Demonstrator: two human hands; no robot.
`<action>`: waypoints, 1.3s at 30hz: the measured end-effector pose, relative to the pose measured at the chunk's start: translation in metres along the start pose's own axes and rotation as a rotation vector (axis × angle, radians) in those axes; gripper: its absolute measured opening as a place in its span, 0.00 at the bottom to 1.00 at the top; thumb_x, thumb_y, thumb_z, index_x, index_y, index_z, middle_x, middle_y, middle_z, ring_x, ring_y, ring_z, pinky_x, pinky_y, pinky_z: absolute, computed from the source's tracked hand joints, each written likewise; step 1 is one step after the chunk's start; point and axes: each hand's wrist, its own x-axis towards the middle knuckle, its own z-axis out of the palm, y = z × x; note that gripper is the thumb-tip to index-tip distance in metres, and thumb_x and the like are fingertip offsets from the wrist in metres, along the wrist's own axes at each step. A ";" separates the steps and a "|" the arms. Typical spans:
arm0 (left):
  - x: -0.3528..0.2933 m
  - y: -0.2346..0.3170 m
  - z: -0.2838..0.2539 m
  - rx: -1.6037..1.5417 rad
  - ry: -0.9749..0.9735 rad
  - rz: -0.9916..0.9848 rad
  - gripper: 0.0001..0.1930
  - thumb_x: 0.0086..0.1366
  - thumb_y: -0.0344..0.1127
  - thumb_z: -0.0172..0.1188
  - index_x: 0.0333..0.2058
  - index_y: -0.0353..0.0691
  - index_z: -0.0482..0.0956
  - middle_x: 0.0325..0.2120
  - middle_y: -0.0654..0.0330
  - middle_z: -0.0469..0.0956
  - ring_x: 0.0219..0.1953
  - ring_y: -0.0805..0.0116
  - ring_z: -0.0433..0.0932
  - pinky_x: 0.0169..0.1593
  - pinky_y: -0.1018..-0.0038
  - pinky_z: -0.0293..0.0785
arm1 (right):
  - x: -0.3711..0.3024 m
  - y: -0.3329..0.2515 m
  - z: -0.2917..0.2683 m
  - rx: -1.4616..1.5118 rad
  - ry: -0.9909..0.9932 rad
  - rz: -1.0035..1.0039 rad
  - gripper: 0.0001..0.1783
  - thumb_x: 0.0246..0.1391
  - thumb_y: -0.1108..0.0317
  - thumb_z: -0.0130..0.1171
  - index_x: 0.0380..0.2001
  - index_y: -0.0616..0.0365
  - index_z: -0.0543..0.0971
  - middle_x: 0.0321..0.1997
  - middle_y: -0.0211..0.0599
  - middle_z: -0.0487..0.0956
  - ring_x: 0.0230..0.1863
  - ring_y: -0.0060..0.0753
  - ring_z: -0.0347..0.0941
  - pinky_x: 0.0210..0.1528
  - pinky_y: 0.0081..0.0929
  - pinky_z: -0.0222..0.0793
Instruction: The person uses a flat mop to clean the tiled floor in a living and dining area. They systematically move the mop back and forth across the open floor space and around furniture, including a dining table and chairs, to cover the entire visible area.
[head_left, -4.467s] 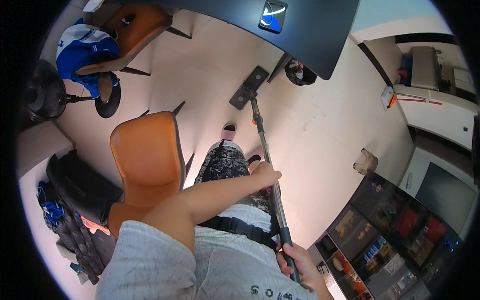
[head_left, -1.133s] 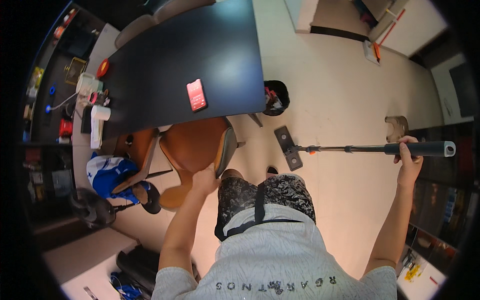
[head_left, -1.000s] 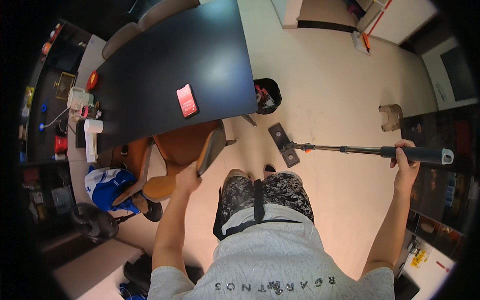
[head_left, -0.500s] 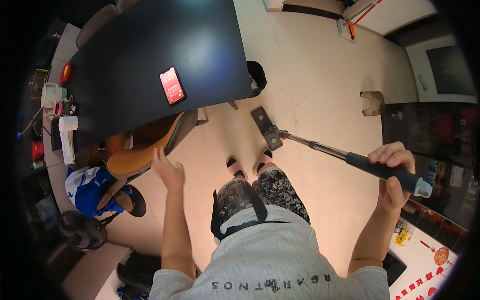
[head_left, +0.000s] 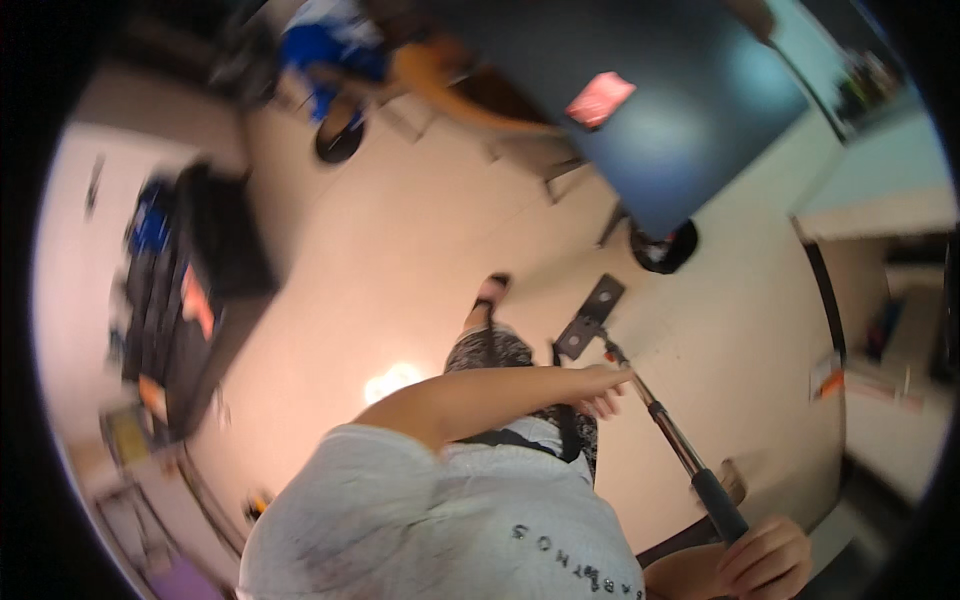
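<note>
- The right hand (head_left: 766, 560) is wrapped round the top of a padded grip (head_left: 718, 505), its surface dark and matte, its form a plain cylinder.
- The left hand (head_left: 600, 388) is loosely spread, fingers bent a little and blurred, gripping nothing; it lies right beside the shiny pole, and whether skin meets metal I cannot tell.
- The flat mop (head_left: 677, 438) slants away from the right hand and past the left: smooth bright tube, darker collar partway down, small orange piece near the joint.
- Just ahead of the left hand, its mop head (head_left: 592, 317) lies on the floor, a dark rectangular plate with two pale round spots.
- Behind the left hand is the light grey shirt (head_left: 500, 510), soft, finely patterned cloth; left of that hand, the black-and-grey mottled shorts (head_left: 488, 347).
- Ahead of the right hand and past the grip, a small brownish stool (head_left: 733, 482), blurred.
- Beyond the left hand and mop head, a round bin (head_left: 664, 248) with a black liner.
- Farther ahead of both hands, a dark, smooth, straight-edged table (head_left: 680, 140) bearing a slim phone (head_left: 602, 98) with a reddish screen.
- Far ahead and left of the left hand, a curved tan chair (head_left: 470, 95).
</note>
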 end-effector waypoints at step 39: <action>-0.101 -0.723 0.011 -1.892 1.107 0.660 0.04 0.53 0.32 0.48 0.23 0.40 0.64 0.15 0.61 0.64 0.16 0.68 0.65 0.20 0.69 0.67 | -0.141 0.183 0.572 0.299 -0.604 0.497 0.06 0.44 0.76 0.46 0.16 0.61 0.67 0.20 0.35 0.71 0.27 0.35 0.69 0.46 0.43 0.66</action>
